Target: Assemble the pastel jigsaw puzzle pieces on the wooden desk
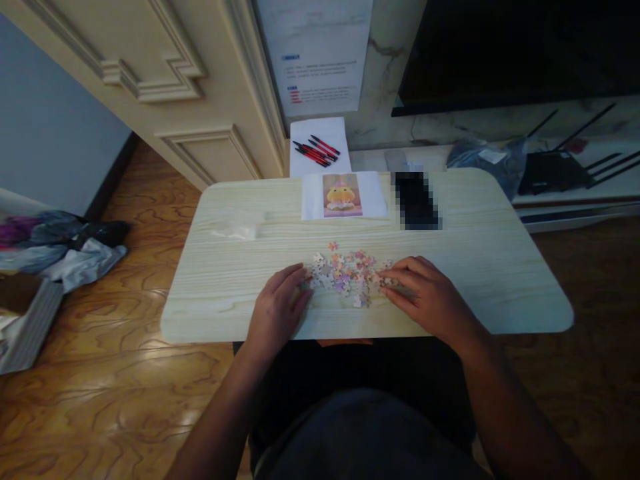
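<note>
A loose heap of small jigsaw puzzle pieces [345,272] in pink, orange, purple and white lies near the middle of the table. My left hand [281,300] rests at the heap's left edge, its fingers lightly bent and touching the outermost pieces. On the opposite side my right hand [425,290] has its thumb and fingers apart, the fingertips among pieces at the right edge. Neither hand visibly lifts a piece. Behind the heap lies a white sheet with a printed picture [342,195] of a yellow cartoon figure.
The pale wood-grain table [490,267] has rounded corners. A pixelated black object [416,200] lies at its back right, a clear plastic bag [240,228] at its left. Beyond the back edge, several red-and-black pens [317,152] lie on white paper. Bags [75,243] sit on the floor at left.
</note>
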Available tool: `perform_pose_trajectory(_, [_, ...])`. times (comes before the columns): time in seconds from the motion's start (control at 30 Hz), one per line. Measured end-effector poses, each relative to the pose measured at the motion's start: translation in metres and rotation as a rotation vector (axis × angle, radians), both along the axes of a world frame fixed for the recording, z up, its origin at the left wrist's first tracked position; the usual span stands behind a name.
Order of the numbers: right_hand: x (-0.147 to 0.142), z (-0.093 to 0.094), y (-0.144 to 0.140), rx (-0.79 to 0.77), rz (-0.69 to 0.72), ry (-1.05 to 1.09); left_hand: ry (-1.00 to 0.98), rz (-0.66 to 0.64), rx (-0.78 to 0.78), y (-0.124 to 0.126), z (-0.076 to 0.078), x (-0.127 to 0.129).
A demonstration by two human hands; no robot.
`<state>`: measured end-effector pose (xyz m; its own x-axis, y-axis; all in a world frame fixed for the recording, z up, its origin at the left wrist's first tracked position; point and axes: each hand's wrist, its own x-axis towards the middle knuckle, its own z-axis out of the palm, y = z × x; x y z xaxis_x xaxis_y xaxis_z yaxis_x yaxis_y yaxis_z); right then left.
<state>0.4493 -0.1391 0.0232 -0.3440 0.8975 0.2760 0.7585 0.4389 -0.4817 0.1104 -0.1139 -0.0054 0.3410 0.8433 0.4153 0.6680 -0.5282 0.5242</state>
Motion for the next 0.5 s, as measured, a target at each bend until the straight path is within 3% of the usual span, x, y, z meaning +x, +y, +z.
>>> perform_pose_trajectory(0.33, [-0.005,0.001,-0.009,0.038,0.050,0.018,-0.034,0.004,-0.050,-0.007,0.006,-0.004])
perform_pose_trajectory(0.5, [-0.004,0.001,-0.013,-0.011,0.066,-0.003,-0.059,-0.070,-0.100,-0.011,0.013,-0.001])
